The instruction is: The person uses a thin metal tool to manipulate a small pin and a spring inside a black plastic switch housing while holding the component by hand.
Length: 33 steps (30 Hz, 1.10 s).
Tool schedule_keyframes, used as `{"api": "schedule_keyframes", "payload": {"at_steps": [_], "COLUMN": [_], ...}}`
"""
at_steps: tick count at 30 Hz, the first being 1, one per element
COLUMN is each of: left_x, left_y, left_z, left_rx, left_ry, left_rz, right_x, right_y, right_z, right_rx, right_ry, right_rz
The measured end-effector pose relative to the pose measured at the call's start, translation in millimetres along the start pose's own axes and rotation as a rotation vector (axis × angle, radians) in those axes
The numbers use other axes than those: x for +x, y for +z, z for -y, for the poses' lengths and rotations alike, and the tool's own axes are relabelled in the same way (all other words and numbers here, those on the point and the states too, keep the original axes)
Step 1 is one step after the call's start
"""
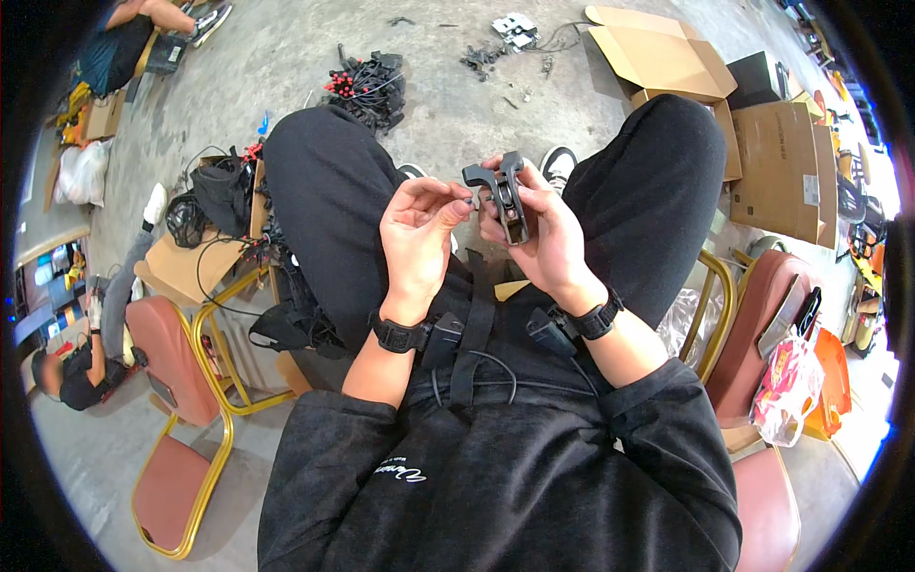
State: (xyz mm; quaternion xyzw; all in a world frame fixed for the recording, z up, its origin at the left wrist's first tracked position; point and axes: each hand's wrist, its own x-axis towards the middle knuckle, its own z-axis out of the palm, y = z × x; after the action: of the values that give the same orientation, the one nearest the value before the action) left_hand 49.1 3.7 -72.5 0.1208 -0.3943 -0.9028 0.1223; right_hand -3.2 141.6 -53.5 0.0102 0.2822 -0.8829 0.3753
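Above my lap, my right hand (555, 238) is closed around a dark grey mechanical part (514, 212). This part has a forked upper end and a narrow slotted body with metal bits inside. Close to its left side, my left hand (416, 229) pinches thumb and forefinger together. Something small and dark shows at those fingertips, too small to name. A thin dark piece sticks out between the two hands; which of them it belongs to I cannot tell. Each wrist wears a black strap (398, 336) with a small black box (443, 340) beside it.
On the concrete floor ahead lies a heap of black cables with red tips (367, 88). An open cardboard box (658, 57) stands at the far right. Brown chairs with gold frames (176, 357) flank me. Other people sit at the left, one on the floor (86, 377).
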Motion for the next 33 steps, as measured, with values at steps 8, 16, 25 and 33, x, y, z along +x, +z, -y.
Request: {"api": "schedule_keyframes", "payload": {"at_steps": [8,16,25,33], "left_x": [-1,-1,-1,-4], "left_y": [7,10,12,15], "left_z": [-4,-6,-4,-6], "left_rx": [0.143,0.587,0.617,0.438], "left_ry": [0.069,0.401,0.505,0.385], "left_rz": [0.021,0.164,0.137,0.125], "right_x": [0,0,-1,0], "right_y": [3,6,9,10], "right_z": [-2,-2,-3,-2], "right_rx": [-0.063,-0.136,-0.273,-0.233], "right_ry": [-0.050,-0.088,-0.088,-0.078], "right_rz": [-0.034,-0.056,-0.100,-0.121]}}
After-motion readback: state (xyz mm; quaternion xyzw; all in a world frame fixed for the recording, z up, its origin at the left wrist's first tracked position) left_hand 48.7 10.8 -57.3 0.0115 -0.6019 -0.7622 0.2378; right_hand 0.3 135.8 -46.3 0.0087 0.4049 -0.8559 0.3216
